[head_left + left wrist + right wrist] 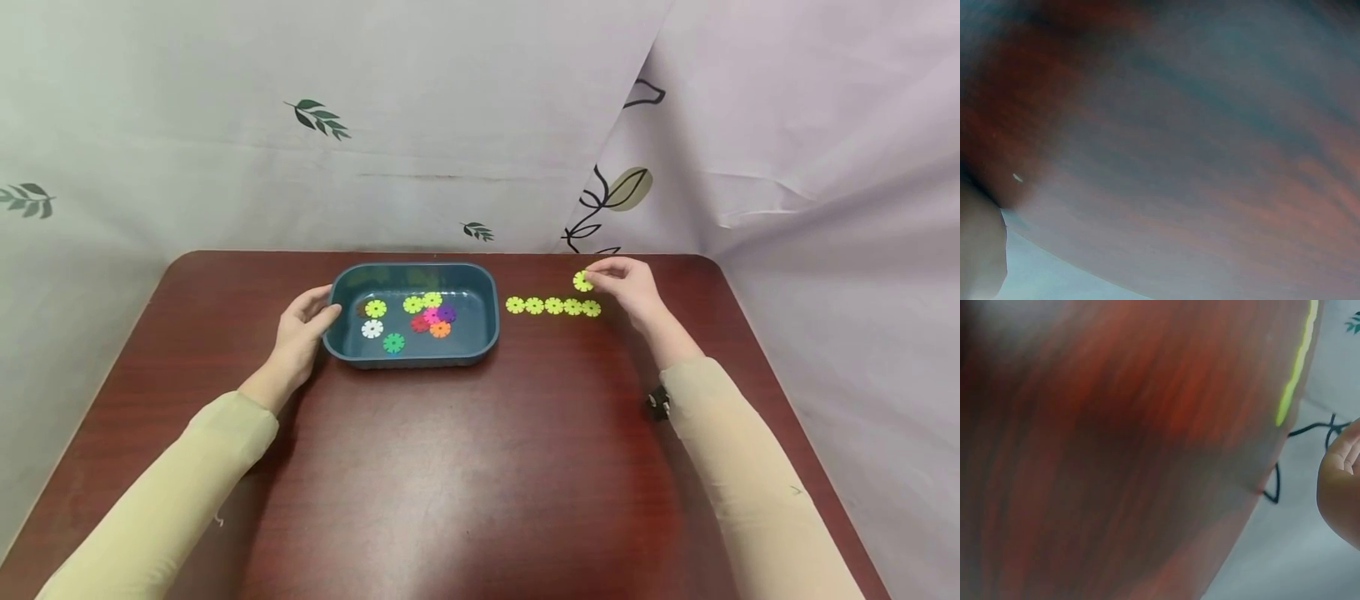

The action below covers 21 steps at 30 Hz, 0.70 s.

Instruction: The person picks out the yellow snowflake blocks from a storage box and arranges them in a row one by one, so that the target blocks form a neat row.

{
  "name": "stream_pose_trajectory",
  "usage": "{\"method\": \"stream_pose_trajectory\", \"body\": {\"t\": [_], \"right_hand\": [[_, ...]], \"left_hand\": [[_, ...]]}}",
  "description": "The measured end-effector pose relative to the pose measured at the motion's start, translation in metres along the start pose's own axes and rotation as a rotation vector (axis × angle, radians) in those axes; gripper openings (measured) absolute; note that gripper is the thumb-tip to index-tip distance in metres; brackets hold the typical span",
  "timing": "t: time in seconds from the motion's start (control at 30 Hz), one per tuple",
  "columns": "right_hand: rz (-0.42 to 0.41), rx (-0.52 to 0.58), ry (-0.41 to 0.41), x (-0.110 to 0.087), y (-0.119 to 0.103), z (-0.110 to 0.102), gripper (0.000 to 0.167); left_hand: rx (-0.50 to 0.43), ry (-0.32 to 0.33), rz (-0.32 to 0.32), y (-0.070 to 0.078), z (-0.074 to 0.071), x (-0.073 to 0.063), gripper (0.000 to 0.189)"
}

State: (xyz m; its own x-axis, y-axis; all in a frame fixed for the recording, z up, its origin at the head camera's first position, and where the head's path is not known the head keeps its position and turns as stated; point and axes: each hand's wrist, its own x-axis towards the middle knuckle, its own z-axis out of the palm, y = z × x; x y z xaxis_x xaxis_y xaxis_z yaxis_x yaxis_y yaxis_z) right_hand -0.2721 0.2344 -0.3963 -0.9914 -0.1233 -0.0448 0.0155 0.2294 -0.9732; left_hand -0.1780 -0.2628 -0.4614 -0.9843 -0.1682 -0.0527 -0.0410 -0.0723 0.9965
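Observation:
In the head view, my right hand [626,287] pinches a yellow-green snowflake building disc [582,282] by its right edge. Just in front of that disc lies a straight row of several matching yellow-green discs [553,306]. The right wrist view shows this row as a thin yellow-green strip [1297,365], with part of the right hand at the right edge. My left hand [300,329] grips the left end of a dark blue plastic tub [412,362], thumb at the rim. Inside the tub lie loose discs, among them a white one [372,329], a green one [393,342] and an orange one [440,330].
A glossy reddish-brown table [465,467] carries everything. Behind it hangs a pale cloth [420,183] with leaf prints, close to the table's back edge. A small black object [657,403] shows beside the right sleeve cuff.

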Motion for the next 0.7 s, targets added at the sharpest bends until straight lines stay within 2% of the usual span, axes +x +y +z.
{"method": "stream_pose_trajectory", "body": {"t": [0.3, 0.53, 0.7], "right_hand": [[0.053, -0.069, -0.004, -0.012, 0.0, -0.021, 0.02], [0.091, -0.14, -0.034, -0.013, 0.007, -0.031, 0.032], [0.11, -0.235, -0.058, -0.015, 0.006, -0.033, 0.035]], "left_hand": [[-0.003, -0.004, 0.007, 0.001, 0.001, 0.001, 0.027], [-0.013, -0.007, 0.005, 0.002, 0.002, 0.0, 0.029], [-0.024, -0.002, 0.006, 0.001, 0.001, 0.0, 0.027]]}}
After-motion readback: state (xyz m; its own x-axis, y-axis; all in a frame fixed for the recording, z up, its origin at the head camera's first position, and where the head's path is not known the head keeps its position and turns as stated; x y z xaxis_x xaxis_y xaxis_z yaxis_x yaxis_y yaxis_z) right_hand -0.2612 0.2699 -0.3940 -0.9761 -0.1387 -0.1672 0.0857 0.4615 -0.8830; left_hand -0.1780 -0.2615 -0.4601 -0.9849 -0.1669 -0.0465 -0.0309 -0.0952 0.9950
